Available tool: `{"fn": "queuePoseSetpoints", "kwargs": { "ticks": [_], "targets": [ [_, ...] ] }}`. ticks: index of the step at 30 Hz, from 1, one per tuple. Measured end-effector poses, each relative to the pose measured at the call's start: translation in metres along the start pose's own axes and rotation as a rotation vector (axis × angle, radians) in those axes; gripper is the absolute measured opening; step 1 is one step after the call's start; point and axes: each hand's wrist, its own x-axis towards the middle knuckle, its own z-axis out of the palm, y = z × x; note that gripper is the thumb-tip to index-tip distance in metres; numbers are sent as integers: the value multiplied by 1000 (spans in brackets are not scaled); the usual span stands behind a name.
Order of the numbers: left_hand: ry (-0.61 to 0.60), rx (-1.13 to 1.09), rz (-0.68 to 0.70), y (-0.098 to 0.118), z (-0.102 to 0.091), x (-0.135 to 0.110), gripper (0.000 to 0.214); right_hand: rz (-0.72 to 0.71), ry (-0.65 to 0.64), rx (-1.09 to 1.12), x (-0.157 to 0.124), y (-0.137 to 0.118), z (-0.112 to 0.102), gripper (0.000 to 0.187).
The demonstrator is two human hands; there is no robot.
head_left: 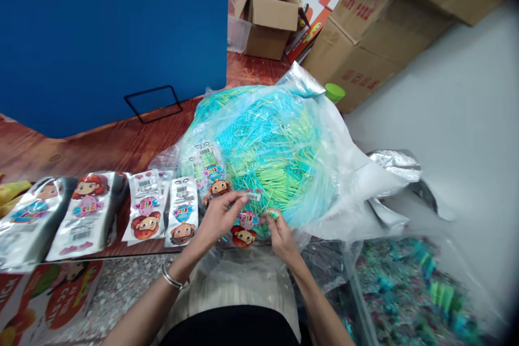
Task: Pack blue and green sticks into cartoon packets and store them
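My left hand, with a metal bangle on the wrist, pinches the top edge of a small printed pouch with a red-haired cartoon figure on it. Close beside the pouch's right edge, my right hand has thumb and fingers closed on a short bundle of green candy-like sticks. Behind both hands lies a big clear plastic bag full of loose blue and green sticks. A pouch with green sticks inside rests on the bag's left side.
Stacks of flat printed pouches line the table to the left. A blue panel stands at the back left, cardboard boxes at the back right. Low on the right, a clear tub holds filled packets.
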Motion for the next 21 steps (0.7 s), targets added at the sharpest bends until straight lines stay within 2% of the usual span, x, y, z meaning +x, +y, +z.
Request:
{"fn": "queuePoseSetpoints", "kwargs": {
  "ticks": [3, 7, 10, 13, 16, 18, 21],
  "targets": [
    [98, -256, -228, -4, 0, 4, 34, -19, 31, 48, 3, -9, -4, 20],
    [100, -438, -394, -7, 7, 8, 34, -35, 47, 26, 6, -19, -9, 21],
    [78, -434, -347, -12, 16, 7, 30, -47, 30, -33, 4, -22, -12, 21],
    [75, -224, -221, -12, 21, 4, 23, -49, 9, -79, 3, -25, -14, 20],
    [-2, -74, -145, -6, 22, 0, 22, -77, -47, -159, 3, -27, -15, 19],
    [-56, -50, -130, 0, 21, 1, 23, -123, -63, -223, 4, -28, -15, 19],
    [-97, -94, -182, 2, 21, 4, 29, -194, -77, -293, 4, -30, -12, 18]
  ]
}}
